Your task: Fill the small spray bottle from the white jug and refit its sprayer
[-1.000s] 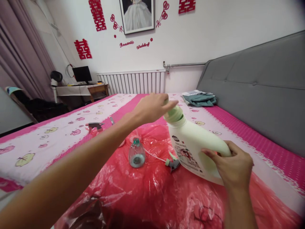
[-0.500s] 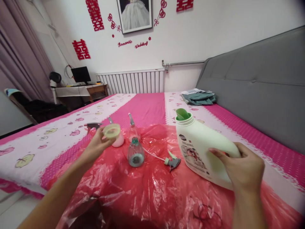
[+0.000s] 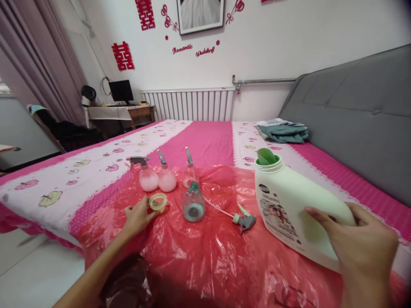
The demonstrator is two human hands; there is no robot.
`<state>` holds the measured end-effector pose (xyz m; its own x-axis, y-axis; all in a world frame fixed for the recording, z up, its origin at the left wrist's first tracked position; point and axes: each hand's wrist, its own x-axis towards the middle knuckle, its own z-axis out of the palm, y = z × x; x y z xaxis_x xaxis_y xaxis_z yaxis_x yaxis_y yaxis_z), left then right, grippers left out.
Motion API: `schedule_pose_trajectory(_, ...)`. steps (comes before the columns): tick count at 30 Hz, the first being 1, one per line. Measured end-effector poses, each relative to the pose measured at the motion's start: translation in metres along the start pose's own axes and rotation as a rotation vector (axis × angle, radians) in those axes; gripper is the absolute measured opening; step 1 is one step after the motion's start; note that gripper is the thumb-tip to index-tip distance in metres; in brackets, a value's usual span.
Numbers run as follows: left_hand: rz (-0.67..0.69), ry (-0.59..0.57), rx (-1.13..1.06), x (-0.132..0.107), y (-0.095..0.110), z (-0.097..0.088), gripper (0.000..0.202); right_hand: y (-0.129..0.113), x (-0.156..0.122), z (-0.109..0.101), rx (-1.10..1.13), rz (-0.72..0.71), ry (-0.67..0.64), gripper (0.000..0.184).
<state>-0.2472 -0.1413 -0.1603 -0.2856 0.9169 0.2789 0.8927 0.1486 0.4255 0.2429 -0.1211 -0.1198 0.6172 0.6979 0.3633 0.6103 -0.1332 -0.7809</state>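
Observation:
My right hand (image 3: 362, 239) is wrapped round the handle end of a large pale green detergent jug (image 3: 298, 205). The jug leans with its uncapped mouth up, a green pouring spout showing inside. With closed fingers my left hand (image 3: 138, 217) grips the side of a pale yellow-green cap (image 3: 158, 202), low over the red plastic sheet (image 3: 205, 256). Between the hands stands a clear bottle (image 3: 193, 205) with a green neck, no sprayer on it and a little liquid inside. A loose spray head (image 3: 245, 220) with its tube lies beside the jug.
Behind the cap stand two spray bottles with pinkish-white contents, one left (image 3: 148, 177), one right (image 3: 167, 177). Another clear spray bottle (image 3: 190, 171) is behind the open one. Folded clothes (image 3: 282, 130) lie near the grey headboard (image 3: 359, 94). A desk with a monitor (image 3: 121, 91) stands beyond.
My left hand has brought the cap down from in front of the spray bottles to near the sheet. The jug stays in my right hand; the view has turned slightly left.

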Motion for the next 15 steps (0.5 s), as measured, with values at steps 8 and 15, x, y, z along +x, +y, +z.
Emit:
schedule_pose_trajectory(8, -0.041, 0.055, 0.170, 0.005, 0.021, -0.073, 0.034, 0.003, -0.002, 0.001, 0.022, -0.027, -0.007, 0.064)
schedule_pose_trajectory(15, 0.452, -0.071, -0.415, -0.036, 0.163, -0.061, 0.035, 0.000, -0.006, 0.007, 0.419, 0.013, 0.035, 0.069)
